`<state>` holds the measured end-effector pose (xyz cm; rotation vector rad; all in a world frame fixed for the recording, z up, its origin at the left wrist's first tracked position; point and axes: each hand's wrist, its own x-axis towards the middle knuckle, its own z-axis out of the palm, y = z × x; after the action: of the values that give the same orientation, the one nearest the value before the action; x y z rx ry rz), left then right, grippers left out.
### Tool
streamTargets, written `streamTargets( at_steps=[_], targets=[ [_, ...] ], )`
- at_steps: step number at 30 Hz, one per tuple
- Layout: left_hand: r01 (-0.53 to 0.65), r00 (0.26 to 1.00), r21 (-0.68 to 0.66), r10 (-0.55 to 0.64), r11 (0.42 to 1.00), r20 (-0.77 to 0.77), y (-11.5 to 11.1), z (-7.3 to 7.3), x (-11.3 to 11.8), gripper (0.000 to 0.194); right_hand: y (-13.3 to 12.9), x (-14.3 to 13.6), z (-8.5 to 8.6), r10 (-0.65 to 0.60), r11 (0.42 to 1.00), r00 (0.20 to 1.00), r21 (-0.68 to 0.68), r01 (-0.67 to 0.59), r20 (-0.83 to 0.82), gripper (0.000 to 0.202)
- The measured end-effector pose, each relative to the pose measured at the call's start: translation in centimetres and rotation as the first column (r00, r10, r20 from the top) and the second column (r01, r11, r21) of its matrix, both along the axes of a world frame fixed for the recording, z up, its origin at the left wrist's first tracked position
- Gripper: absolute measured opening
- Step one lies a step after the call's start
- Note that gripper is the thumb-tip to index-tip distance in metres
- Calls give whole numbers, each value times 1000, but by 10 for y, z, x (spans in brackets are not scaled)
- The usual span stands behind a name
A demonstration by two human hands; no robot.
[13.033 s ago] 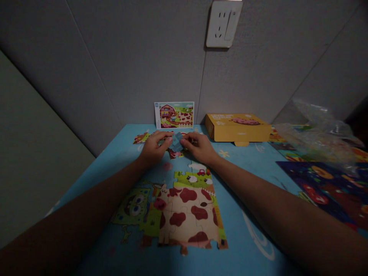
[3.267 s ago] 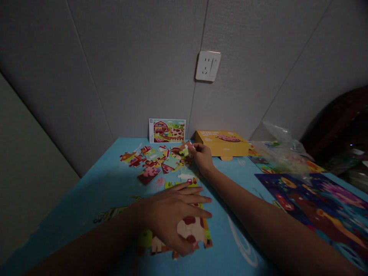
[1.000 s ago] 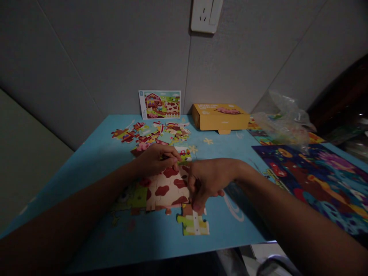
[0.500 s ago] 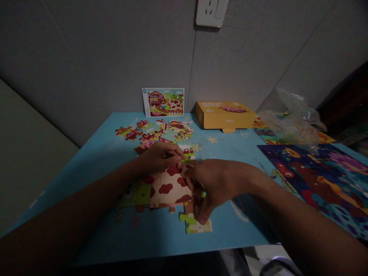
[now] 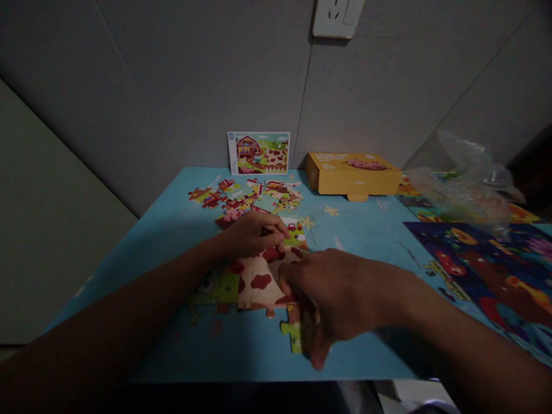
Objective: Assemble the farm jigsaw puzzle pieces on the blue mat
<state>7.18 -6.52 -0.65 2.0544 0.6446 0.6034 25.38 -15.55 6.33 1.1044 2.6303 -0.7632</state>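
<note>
A partly joined jigsaw puzzle [image 5: 259,282] with a white and brown cow pattern lies on the table in front of me. My left hand [image 5: 256,233] is at its upper edge, fingers curled together with the tips touching the pieces. Whatever those fingers may pinch is hidden. Across the puzzle's right side reaches my right hand [image 5: 336,293], palm down. Its bent index finger touches the cow part, while the thumb stretches apart near the lower edge. Partly under this hand sits a green and brown corner piece [image 5: 295,336].
Loose puzzle pieces [image 5: 254,195] lie heaped behind the puzzle. A farm picture card [image 5: 261,154] leans on the wall, left of a yellow box [image 5: 356,175]. On the right are a dark colourful picture [image 5: 483,270] and a clear plastic bag [image 5: 470,184]. The table's front edge [image 5: 241,380] runs below.
The view has shifted, moving the scene rightward. My right hand has turned and slid lower over the corner piece, covering more of it, with its thumb further down. My left hand stays at the upper edge.
</note>
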Motion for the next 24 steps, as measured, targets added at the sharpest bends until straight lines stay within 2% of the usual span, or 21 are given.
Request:
streamTargets(
  at_steps=[5,9,14,19,24],
  targets=[
    [1,1000,-17,-1,1000,-2,-1,0,1,16,-6,-1,5,29,999,1000,-26,-29,-8,31],
    [7,1000,-1,-7,1000,0,-1,-1,1,16,-8,0,1,99,995,992,37,-96,-77,30],
    [15,1000,2,-15,1000,3,0,0,1,15,-7,-2,-9,154,982,975,137,-132,-162,37],
    [-7,1000,-10,7,1000,-7,-2,3,2,14,-3,-16,-25,223,971,921,153,-182,-320,38],
    [21,999,-60,-18,998,43,-3,3,1,13,-5,-31,-38,204,962,908,248,-116,-366,36]
  ],
)
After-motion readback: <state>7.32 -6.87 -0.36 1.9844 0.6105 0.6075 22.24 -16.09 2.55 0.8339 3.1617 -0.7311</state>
